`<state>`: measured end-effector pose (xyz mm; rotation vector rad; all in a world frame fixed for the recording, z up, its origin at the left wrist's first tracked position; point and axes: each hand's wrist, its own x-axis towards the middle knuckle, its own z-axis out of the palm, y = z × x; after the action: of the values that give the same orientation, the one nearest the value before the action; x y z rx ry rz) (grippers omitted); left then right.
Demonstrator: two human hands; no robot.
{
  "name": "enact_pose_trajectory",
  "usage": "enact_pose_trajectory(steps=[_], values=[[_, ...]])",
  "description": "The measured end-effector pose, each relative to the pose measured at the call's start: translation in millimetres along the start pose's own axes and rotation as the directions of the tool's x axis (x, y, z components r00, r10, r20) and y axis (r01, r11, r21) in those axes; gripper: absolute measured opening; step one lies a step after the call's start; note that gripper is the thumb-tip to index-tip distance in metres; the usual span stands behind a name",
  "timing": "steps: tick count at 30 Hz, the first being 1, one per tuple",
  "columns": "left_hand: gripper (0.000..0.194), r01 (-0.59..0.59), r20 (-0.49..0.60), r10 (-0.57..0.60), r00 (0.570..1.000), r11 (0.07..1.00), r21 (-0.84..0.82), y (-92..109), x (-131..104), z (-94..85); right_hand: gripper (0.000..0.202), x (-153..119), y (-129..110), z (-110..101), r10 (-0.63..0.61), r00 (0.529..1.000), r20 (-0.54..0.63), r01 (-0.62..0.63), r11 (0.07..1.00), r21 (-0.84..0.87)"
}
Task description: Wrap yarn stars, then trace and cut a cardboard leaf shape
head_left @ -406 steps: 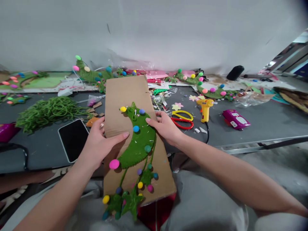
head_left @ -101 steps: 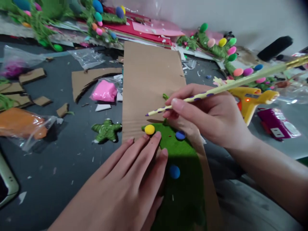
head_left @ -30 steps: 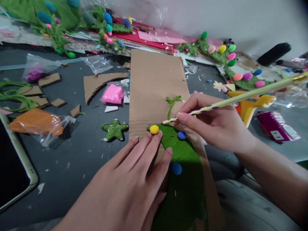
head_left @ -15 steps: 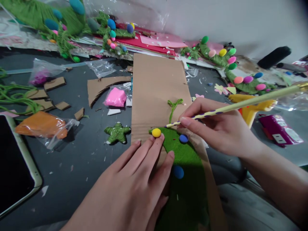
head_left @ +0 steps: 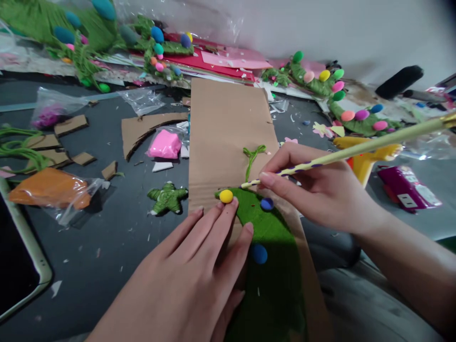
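Observation:
A green leaf-like piece (head_left: pixel 274 228), pointed at its top left, lies on a long strip of brown cardboard (head_left: pixel 228 128). On it sit a yellow ball (head_left: pixel 226 196) and two blue ones. My left hand (head_left: pixel 192 270) rests flat with fingers stretched out along the piece's left edge, fingertips just under the yellow ball. Between the thumb and fingers of my right hand (head_left: pixel 309 185) is a pale yellow paintbrush (head_left: pixel 342 154) with purple spots. Its thin handle end touches or nearly touches the piece's upper edge; the gold ferrule points up and right. A green string sprig (head_left: pixel 252 159) stands just beyond.
Left are a green star (head_left: pixel 167 198), bagged pink clay (head_left: pixel 164 144), bagged orange clay (head_left: pixel 52 187), cardboard scraps and a phone (head_left: pixel 21 256). Right lie a yellow glue gun (head_left: pixel 366 154) and a purple packet (head_left: pixel 408 188). Ball-studded green pieces (head_left: pixel 313 80) line the back.
The whole view has shifted slightly, so everything sits a little further left. Both hands and the paintbrush keep almost the same place over the green piece.

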<state>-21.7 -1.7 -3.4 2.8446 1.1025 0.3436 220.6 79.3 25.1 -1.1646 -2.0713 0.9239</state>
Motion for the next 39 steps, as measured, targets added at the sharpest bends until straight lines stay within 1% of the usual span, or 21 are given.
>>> enact_pose_trajectory(steps=[4,7,8,11,13,15,17,22,24,27,30,34,39], values=[[0.054,-0.003,0.006,0.003,1.0,1.0,-0.01,-1,-3,2.0,0.009,3,-2,4,-0.038,0.999,0.02,0.038,0.999,0.01],[0.056,-0.012,0.003,0.012,1.0,1.0,-0.01,-2,-6,4.4,0.011,0,-1,0,-0.026,1.0,0.004,0.026,1.0,-0.009],[0.056,-0.012,0.001,0.012,1.0,1.0,-0.012,-2,-6,5.1,0.01,-2,1,-2,-0.013,1.0,-0.015,0.013,1.0,0.015],[0.058,-0.009,-0.009,0.009,1.0,1.0,-0.027,-3,-7,7.1,0.012,-9,6,-7,0.052,0.997,-0.049,-0.042,0.983,0.179],[0.059,-0.006,-0.01,0.005,1.0,1.0,-0.028,-3,-6,8.0,0.014,-11,10,-8,0.095,0.993,-0.074,-0.077,0.972,0.221],[0.059,-0.003,0.002,0.003,1.0,1.0,-0.014,-3,-5,8.6,0.011,-11,12,-8,0.116,0.989,-0.093,-0.1,0.982,0.16],[0.06,-0.009,0.019,0.009,1.0,1.0,0.005,-2,-5,9.1,0.013,-10,13,-6,0.112,0.989,-0.091,-0.105,0.991,0.085],[0.061,-0.016,0.023,0.016,1.0,0.999,0.032,-3,-9,10.7,0.007,-6,10,0,0.084,0.996,-0.002,-0.083,0.992,0.09],[0.061,-0.015,0.014,0.014,1.0,0.999,0.036,-3,-10,11.2,0.005,-7,9,0,0.062,0.998,0.01,-0.062,0.997,0.049],[0.061,-0.011,0.005,0.011,1.0,0.999,0.041,-3,-10,11.2,0.007,-9,11,-3,0.008,1.0,0.021,-0.007,0.999,-0.034],[0.06,-0.019,-0.002,0.019,1.0,0.999,0.036,-3,-9,10.7,0.01,-10,12,-5,-0.002,0.999,0.043,0.005,0.997,-0.076],[0.059,-0.011,0.01,0.011,1.0,1.0,0.021,-2,-7,10.4,0.006,-8,10,-5,-0.019,0.999,0.038,0.024,0.992,-0.12],[0.058,-0.004,-0.003,0.004,1.0,1.0,0.011,-2,-6,9.8,0.006,-10,6,-14,0.016,0.992,0.124,0.002,0.99,-0.143]])
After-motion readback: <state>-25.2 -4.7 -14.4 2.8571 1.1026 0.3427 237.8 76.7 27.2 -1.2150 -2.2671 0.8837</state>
